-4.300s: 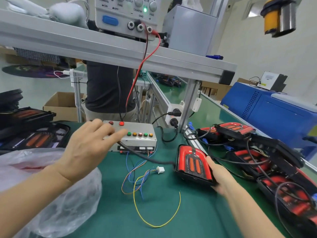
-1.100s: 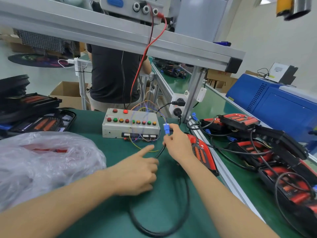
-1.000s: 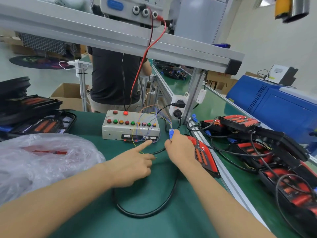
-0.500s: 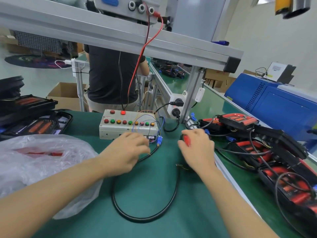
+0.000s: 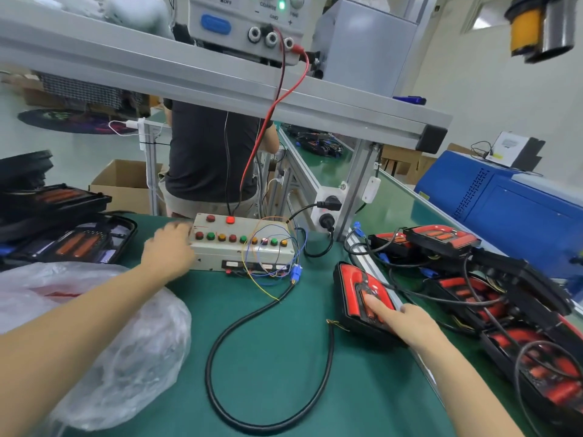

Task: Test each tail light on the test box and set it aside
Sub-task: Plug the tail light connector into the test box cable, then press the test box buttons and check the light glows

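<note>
green bench (image 5: 277,357): left hand (image 5: 167,250) at test box (image 5: 243,247)

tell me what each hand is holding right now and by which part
The right hand holds the tail light by its near end, thumb on the red lens. The left hand holds nothing; it reaches the test box.
</note>
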{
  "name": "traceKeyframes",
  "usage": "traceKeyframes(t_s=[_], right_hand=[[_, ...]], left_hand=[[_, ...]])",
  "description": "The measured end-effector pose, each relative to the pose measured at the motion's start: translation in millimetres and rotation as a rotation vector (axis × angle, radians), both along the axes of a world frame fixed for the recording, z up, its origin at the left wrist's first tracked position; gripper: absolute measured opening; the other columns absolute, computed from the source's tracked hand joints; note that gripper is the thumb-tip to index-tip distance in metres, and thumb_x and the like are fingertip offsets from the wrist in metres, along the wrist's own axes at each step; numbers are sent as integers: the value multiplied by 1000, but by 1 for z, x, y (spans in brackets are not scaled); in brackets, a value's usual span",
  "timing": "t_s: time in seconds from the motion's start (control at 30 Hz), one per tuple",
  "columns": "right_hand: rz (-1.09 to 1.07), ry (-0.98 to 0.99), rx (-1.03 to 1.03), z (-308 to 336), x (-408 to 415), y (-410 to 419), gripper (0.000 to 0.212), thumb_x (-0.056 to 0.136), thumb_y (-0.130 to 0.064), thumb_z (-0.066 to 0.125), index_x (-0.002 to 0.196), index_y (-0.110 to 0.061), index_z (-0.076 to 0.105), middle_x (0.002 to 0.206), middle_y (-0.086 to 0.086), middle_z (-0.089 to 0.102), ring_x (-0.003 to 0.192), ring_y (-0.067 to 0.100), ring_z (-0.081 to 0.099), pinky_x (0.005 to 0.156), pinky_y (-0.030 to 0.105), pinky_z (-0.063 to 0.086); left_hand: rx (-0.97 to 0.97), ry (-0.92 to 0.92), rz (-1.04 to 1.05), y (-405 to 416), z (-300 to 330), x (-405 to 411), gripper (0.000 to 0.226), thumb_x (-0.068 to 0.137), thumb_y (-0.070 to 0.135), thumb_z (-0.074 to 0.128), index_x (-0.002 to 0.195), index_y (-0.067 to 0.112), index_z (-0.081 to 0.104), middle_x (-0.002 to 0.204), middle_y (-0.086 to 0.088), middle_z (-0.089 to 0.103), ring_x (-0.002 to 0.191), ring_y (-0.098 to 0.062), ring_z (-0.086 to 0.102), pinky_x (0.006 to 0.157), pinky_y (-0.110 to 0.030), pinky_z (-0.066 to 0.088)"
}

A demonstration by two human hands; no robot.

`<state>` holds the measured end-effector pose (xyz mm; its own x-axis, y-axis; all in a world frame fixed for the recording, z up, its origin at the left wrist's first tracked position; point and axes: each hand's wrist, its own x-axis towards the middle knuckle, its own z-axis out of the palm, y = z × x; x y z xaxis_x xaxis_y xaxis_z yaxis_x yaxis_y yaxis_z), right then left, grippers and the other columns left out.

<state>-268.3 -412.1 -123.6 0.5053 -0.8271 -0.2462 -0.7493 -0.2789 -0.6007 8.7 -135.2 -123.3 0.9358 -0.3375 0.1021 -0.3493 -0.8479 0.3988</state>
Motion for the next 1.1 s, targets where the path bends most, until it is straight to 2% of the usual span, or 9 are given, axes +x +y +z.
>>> traceKeyframes(t_s=[0.2, 0.3, 0.47, 0.67, 0.8, 0.87, 0.97, 1.03, 1.1], right_hand=[[3, -246, 293, -7, 14, 6, 65, 52, -51, 89, 97, -9, 71, 94, 9, 75, 92, 27, 69, 89, 37, 52], [16, -427, 450, -9, 19, 11, 60, 59, -23, 89, 109, -3, 63, 89, 14, 76, 80, 28, 73, 70, 32, 56], [-4, -740, 658, -27, 14, 20, 51, 64, -16, 77, 111, -3, 65, 100, 18, 74, 79, 25, 72, 74, 36, 56], [-87, -995, 806, -32, 4, 11, 26, 73, -18, 70, 97, -11, 72, 94, 11, 76, 73, 19, 74, 59, 27, 60], [-153, -1060, 890, -34, 1, 7, 20, 81, -17, 66, 98, -9, 70, 88, 9, 76, 68, 16, 74, 54, 26, 58], [-149, -1059, 884, -33, 2, 6, 24, 81, -20, 65, 102, -10, 69, 92, 9, 76, 72, 17, 74, 56, 27, 59], [-194, -1103, 834, -36, 13, 8, 23, 91, -21, 60, 110, -10, 66, 95, 8, 76, 78, 18, 73, 62, 30, 61], [-251, -1171, 781, -39, 22, 10, 27, 93, -20, 59, 118, -11, 63, 99, 6, 75, 85, 18, 72, 70, 34, 61], [-277, -1229, 728, -41, 28, 13, 31, 95, -20, 59, 125, -11, 58, 108, 7, 73, 96, 20, 70, 74, 35, 60]], left_hand=[[-110, -268, -214, -14, 4, -12, 47, 91, 22, 54, 138, 16, 48, 144, -5, 45, 131, -26, 38, 107, -38, 27], [-162, -310, -312, -55, 14, -24, 47, 93, 32, 53, 138, 21, 46, 146, -1, 42, 135, -23, 32, 108, -37, 21], [-106, 145, -123, -96, 18, -18, 81, 87, 48, 57, 149, 14, 18, 145, -13, 43, 141, -31, 25, 114, -52, 10], [-299, 20, -149, -103, 17, -25, 63, 82, 0, 52, 141, 19, 41, 97, 7, 63, 116, -26, 52, 109, -41, 21], [-551, 92, -471, -70, 13, -35, 57, 77, -20, 48, 121, 12, 65, 81, 3, 66, 97, -22, 61, 97, -23, 42], [-428, -89, -730, -42, 8, -38, 45, 75, -17, 59, 98, 19, 74, 76, 6, 66, 88, -10, 59, 91, -15, 35], [50, -538, -1009, -3, 9, -34, 41, 54, -7, 72, 70, 31, 68, 72, 15, 60, 88, -9, 59, 95, -29, 24], [351, -703, -1077, 13, 10, -30, 43, 35, 6, 74, 67, 33, 68, 70, 19, 60, 90, -8, 61, 97, -35, 28], [602, -685, -1037, 26, 13, -30, 38, 44, 19, 69, 77, 36, 72, 78, 21, 64, 103, -7, 59, 104, -38, 29]])
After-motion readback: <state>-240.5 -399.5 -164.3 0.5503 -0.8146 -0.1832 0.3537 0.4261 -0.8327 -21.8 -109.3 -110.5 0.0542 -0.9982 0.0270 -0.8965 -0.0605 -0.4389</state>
